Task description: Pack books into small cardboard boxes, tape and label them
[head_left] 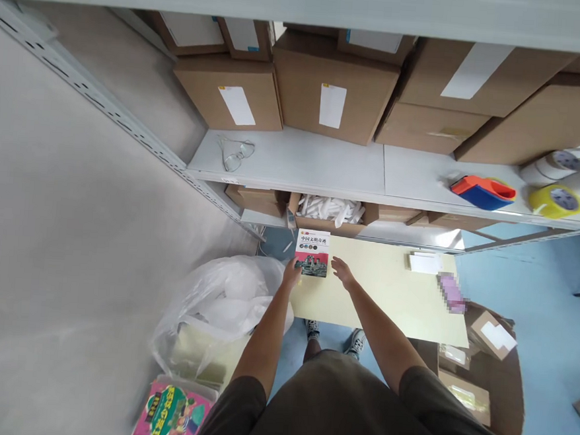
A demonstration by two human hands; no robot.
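our left hand (pixel 293 272) pinches the book (pixel 312 252) at the pale table's (pixel 379 287) far left corner; our right hand (pixel 342 272), fingers spread, hovers just beside it. supporting both edges should steady it.

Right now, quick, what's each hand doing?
Left hand: holding the book by its left edge.
Right hand: open, beside the book's right edge, holding nothing.

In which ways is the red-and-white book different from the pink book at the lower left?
The red-and-white book has a grey picture; the pink book has a large green shape. The left hand touches the red-and-white book; neither hand touches the pink book. Both covers carry printed characters.
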